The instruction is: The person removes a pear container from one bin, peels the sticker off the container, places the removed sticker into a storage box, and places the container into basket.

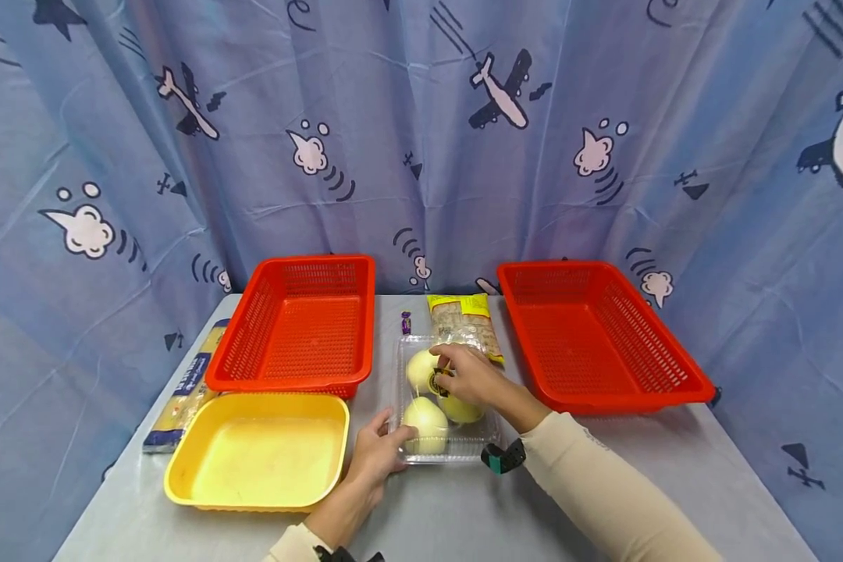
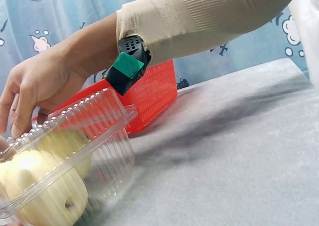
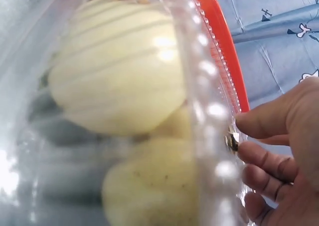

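Observation:
A clear plastic clamshell box [image 1: 457, 455] lies on the grey table, with three pale yellow round fruits [image 1: 427, 417] inside. My left hand [image 1: 379, 454] grips its near left corner, thumb on top. On the lid my right hand [image 1: 464, 373] rests with its fingertips curled, pinching at the lid over a dark label. The right wrist view shows the fruits [image 3: 114, 71] through the ribbed box [image 3: 199, 86], and my right fingers [image 3: 264, 158] curl against its rim. From the left wrist view I see the box [image 2: 99, 131], the fruit [image 2: 45, 186] and my right hand [image 2: 35, 86] above them.
A red basket [image 1: 298, 382] stands at the back left and another red basket [image 1: 555, 390] at the right. A yellow tray [image 1: 183, 484] sits front left beside a long pasta packet [image 1: 183, 390]. Behind the box lie a snack bag [image 1: 464, 316] and a small purple item [image 1: 406, 321].

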